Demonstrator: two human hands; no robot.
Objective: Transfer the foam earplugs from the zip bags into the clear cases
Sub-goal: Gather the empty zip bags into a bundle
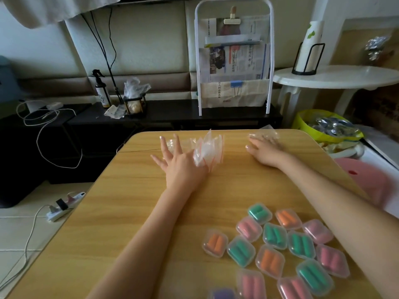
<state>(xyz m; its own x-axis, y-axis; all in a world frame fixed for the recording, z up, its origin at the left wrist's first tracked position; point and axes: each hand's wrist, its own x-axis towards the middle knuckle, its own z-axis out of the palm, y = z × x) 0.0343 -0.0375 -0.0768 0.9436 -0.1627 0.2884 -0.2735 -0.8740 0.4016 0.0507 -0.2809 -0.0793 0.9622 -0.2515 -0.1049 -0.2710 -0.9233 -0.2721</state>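
My left hand [177, 164] reaches over the far middle of the wooden table [133, 212], fingers spread. A fanned bunch of empty zip bags [209, 149] with red seal lines stands up at its thumb side, pinched there. Another clear bag [172, 144] lies under its fingertips. My right hand [266, 153] lies flat near the far right edge, fingertips touching a crumpled clear zip bag [264, 133]. Several clear cases [275, 244] holding orange, green and pink foam earplugs sit together at the near right; a purple one is cut off at the bottom edge.
A white newspaper rack [234, 59] stands beyond the table on a black low cabinet [172, 113]. A round white side table [336, 77] and a yellow bag [323, 128] are at the right. A power strip [64, 205] and cables lie on the floor at the left.
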